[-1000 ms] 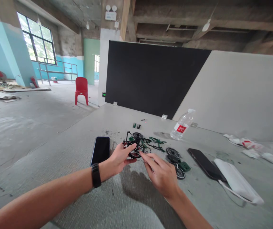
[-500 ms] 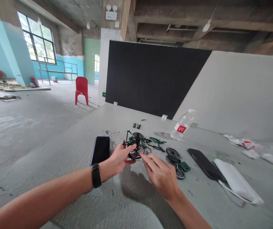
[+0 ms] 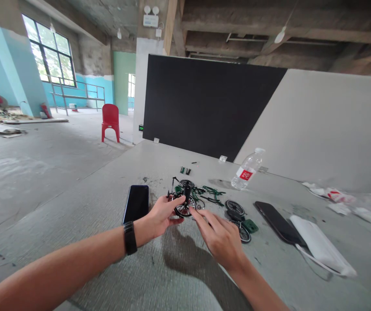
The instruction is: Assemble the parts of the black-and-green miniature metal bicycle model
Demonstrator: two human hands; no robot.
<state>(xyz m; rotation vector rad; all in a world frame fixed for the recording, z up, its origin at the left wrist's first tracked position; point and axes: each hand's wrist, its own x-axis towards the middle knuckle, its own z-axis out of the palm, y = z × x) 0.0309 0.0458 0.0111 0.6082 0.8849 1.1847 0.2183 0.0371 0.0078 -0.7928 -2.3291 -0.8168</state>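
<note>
Left hand (image 3: 161, 216) pinches the model bicycle (image 3: 185, 203) above the tabletop (image 3: 107, 268); right hand's (image 3: 220, 237) fingers, slightly curled, meet its wheel; beyond it, a red chair (image 3: 110, 122).

The single view comes from a camera on the person's head, placed above the near side of the table (image 3: 123, 280). It faces forward and is tilted a little downward. The left hand (image 3: 162, 216) and the right hand (image 3: 221, 239) are quite near to it, with the forearms entering from the near left and near right corners. The small bicycle (image 3: 185, 207) lies below the middle of the view. Farther, the view meets the black board (image 3: 209, 103); on the left it reaches past the chair (image 3: 110, 115) to the window (image 3: 47, 49), and at the top to the ceiling (image 3: 250, 32).
</note>
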